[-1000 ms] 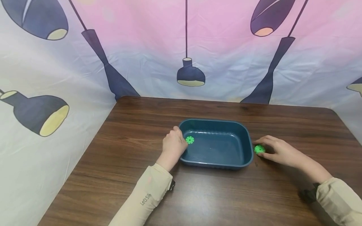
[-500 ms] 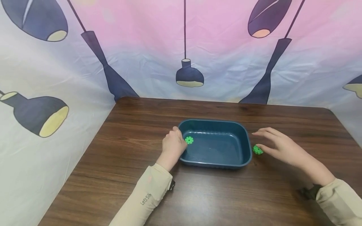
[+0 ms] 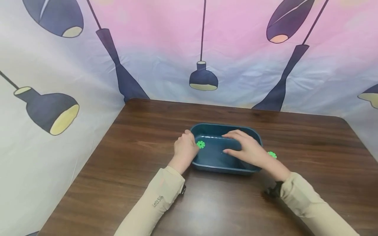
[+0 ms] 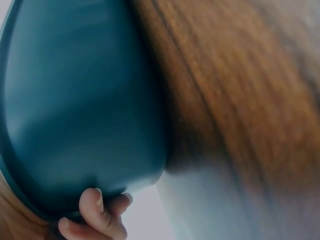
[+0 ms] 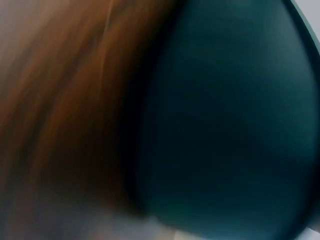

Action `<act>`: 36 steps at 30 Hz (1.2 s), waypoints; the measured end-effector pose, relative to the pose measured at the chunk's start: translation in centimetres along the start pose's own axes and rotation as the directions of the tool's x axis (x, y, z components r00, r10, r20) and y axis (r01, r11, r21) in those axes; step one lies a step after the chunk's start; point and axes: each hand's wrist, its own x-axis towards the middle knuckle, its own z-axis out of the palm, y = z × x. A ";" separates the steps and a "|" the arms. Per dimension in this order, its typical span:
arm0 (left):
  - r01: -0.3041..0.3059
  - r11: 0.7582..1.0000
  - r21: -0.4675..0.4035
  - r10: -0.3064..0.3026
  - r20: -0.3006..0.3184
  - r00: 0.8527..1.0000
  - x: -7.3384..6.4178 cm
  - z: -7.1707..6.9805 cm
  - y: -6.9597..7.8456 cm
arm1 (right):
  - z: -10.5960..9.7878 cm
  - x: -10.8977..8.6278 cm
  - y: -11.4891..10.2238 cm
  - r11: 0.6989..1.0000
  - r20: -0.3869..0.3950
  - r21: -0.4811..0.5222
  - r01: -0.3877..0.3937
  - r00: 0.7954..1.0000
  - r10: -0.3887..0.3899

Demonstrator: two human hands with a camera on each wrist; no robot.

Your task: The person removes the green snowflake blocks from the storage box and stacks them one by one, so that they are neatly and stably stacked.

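Note:
A dark teal plastic basin (image 3: 224,170) stands on the wooden table. My left hand (image 3: 185,149) grips its left rim; in the left wrist view the curled fingertips (image 4: 97,212) press against the outside wall. Inside the basin, near that hand, lies a small green notched disc (image 3: 200,144). My right hand (image 3: 249,149) is over the basin's right half with nothing in it, thumb and fingers spread apart and pointing left. Just outside the basin's right end is a second green disc (image 3: 272,154), partly hidden by the right forearm. The right wrist view is blurred and shows mostly the basin wall (image 5: 225,110).
The brown wood-grain table (image 3: 141,131) reaches back to a fabric backdrop (image 3: 165,59) printed with hanging lamps, which also closes off the left side. Both wrists carry dark bands at the cuffs of light sleeves (image 3: 159,193).
My right hand has let go of the disc beside the basin's right end, then moved left over the basin. My left hand keeps its hold on the rim. The head view has shifted slightly.

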 end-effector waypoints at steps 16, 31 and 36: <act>-0.026 0.999 0.027 0.025 0.030 0.999 0.5 0.6 -0.1 | 6.6 4.3 -2.9 0.996 0.292 0.016 -0.092 0.953 0.083; -0.041 0.999 0.016 0.041 -0.001 0.999 0.9 0.0 -0.5 | 7.5 6.1 -2.7 0.998 0.248 -0.037 0.050 0.968 -0.039; -0.053 0.999 0.014 0.053 0.009 0.999 0.8 0.1 -0.2 | 7.3 5.8 -2.7 1.000 0.212 -0.014 -0.009 0.977 0.012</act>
